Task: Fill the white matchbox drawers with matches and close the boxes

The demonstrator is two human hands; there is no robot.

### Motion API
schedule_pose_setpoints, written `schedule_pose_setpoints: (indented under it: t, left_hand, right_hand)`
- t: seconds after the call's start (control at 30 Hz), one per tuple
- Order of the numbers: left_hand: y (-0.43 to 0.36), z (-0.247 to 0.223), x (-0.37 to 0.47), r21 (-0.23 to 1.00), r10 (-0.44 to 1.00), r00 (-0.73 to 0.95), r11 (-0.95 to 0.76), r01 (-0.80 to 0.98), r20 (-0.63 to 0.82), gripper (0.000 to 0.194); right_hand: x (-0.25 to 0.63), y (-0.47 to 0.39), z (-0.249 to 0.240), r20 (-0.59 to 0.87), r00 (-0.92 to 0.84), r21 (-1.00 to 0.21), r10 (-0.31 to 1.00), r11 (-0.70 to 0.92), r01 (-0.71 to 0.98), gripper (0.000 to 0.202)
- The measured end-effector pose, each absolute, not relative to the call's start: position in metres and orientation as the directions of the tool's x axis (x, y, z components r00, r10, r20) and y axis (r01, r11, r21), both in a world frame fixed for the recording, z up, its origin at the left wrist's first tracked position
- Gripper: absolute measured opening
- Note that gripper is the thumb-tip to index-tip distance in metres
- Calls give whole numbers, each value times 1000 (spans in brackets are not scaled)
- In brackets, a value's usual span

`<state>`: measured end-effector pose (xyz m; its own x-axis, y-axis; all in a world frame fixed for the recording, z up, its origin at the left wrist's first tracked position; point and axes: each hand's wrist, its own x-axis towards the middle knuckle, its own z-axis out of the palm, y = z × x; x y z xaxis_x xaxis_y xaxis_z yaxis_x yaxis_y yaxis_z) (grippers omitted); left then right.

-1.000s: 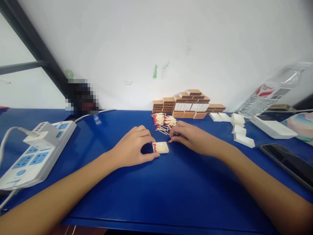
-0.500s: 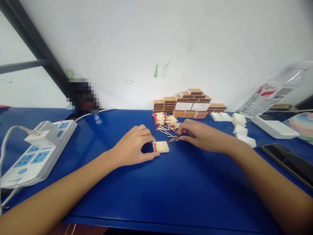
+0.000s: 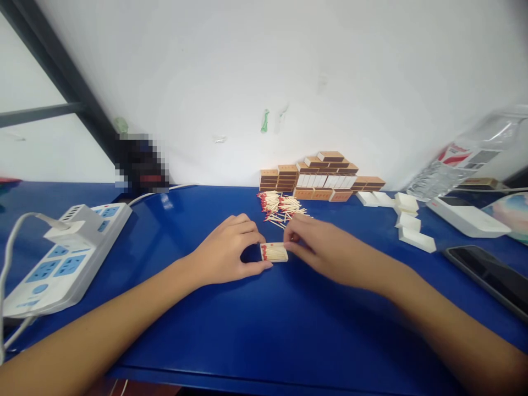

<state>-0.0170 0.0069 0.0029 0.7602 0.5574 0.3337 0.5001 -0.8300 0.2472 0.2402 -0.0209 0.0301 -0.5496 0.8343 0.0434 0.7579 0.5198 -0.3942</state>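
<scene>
A small white matchbox tray (image 3: 274,259) holds matches with red heads at its left end. My left hand (image 3: 233,250) grips the tray's left end between thumb and fingers. Over the tray's right end is my right hand (image 3: 309,242), its fingertips pinched together; what they hold is too small to make out. Behind the hands lies a loose pile of red-headed matches (image 3: 270,202) on the blue table (image 3: 256,330).
Stacked matchboxes (image 3: 325,180) stand against the wall, with several white trays (image 3: 406,202) to their right. Farther right are a bottle (image 3: 449,159), a white device (image 3: 468,215) and a phone (image 3: 487,278). A power strip (image 3: 78,258) with cables lies at the left.
My right hand has moved left from beside the loose matches to the tray's right end. My left hand still grips the tray. The whole view has shifted slightly.
</scene>
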Motion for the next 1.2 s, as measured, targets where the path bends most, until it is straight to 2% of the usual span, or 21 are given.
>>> schedule_pose_setpoints:
  t: [0.13, 0.3, 0.63, 0.9, 1.07, 1.2]
  left_hand:
    - [6, 4, -16, 253, 556, 763, -831, 496, 329, 32]
    - [6, 3, -17, 257, 553, 761, -832, 491, 339, 33]
    - [7, 3, -17, 247, 554, 763, -832, 496, 333, 34]
    - [8, 4, -17, 249, 558, 764, -830, 500, 325, 34]
    - [8, 3, -17, 241, 552, 765, -834, 497, 331, 36]
    - [7, 3, -17, 241, 548, 765, -836, 493, 338, 34]
  right_hand:
    - [231, -27, 27, 42, -578, -376, 815, 549, 747, 17]
    - [258, -2, 24, 123, -503, -354, 856, 511, 783, 12]
    - [267, 9, 16, 26, -482, -346, 876, 461, 817, 12]
    - [270, 12, 13, -47, -471, -419, 881, 411, 810, 21]
    - [270, 9, 17, -6, -474, -440, 880, 424, 792, 24]
    - [255, -4, 26, 0, -506, -515, 862, 434, 739, 24]
